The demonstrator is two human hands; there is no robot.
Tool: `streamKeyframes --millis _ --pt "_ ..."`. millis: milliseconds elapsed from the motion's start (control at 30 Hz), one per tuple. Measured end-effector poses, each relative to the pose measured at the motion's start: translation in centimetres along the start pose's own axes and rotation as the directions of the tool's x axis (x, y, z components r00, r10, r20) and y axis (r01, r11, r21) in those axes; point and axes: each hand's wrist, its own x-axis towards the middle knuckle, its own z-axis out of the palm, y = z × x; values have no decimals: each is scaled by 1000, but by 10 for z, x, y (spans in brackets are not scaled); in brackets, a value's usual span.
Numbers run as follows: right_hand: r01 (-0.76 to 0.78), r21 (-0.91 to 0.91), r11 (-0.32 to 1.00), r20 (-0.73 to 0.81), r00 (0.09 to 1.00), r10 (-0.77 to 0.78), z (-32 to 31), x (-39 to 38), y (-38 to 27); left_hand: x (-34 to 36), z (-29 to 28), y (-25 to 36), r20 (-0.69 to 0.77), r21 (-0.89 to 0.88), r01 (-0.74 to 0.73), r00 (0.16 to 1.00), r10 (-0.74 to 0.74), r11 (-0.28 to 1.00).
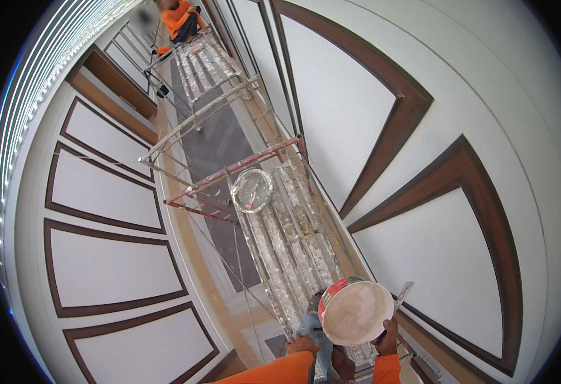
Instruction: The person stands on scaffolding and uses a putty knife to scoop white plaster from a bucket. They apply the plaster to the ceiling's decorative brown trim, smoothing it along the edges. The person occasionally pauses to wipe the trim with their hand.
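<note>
Head view, set against the scaffold platform (285,251): your right hand (388,337) grasping bucket (327,297) rim and, apparently, putty knife (404,294) above its near end, mouth towards you, presumably for scooping; your left hand (301,344) at its left edge, grip unclear; tub (236,198) far end, working room between, drop left, wall (415,249) right.

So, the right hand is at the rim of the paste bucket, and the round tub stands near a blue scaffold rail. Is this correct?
Not fully: the scaffold rail near the round tub is red, as the head view shows. The right hand is at the rim of the paste bucket.
</note>
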Motion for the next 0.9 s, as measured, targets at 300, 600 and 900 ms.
streamKeyframes --millis 300,600,900 --pt "-72 -187 980 142 985 99 57 7 -20 -12 31 -43 -40 -183 156 985 -165 971" --pt "-118 -340 933 200 960 195 66 -1 6 -14 39 -49 6 -307 198 978 -206 931" --pt "-82 -360 929 141 980 141 67 -23 18 -9 23 -61 -32 -277 119 991 -133 953"
